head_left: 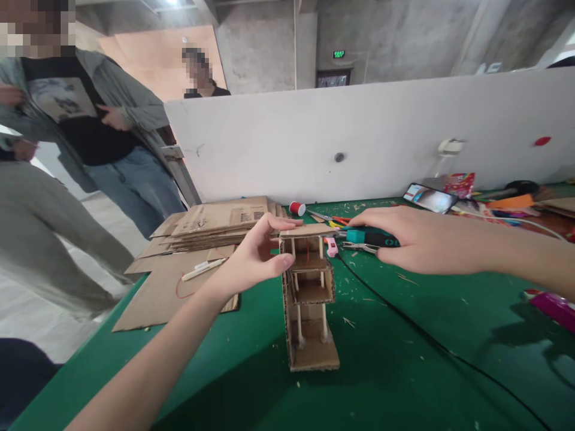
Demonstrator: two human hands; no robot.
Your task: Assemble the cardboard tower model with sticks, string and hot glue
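Observation:
A small tiered cardboard structure (312, 287) stands upright on the green table, its levels joined by thin wooden sticks. My left hand (263, 251) grips its upper left side, the thumb on the front edge and the fingers at the top panel. To the right, my right hand (386, 236) is closed over a teal-and-black tool (372, 236) close to the structure's top; its exact kind is partly hidden. Metal pliers (359, 246) lie just below that tool. Beside the structure sits a small pink-and-white piece (331, 246), and a black cord (395, 305) runs from near it.
Cardboard sheets (215, 224) are stacked at the left, with white pens (202, 268) on one. A red thread spool (297, 208), scissors (321, 216) and a phone (429, 197) lie toward the white partition (278, 143). People (63, 114) stand beyond the table's left edge.

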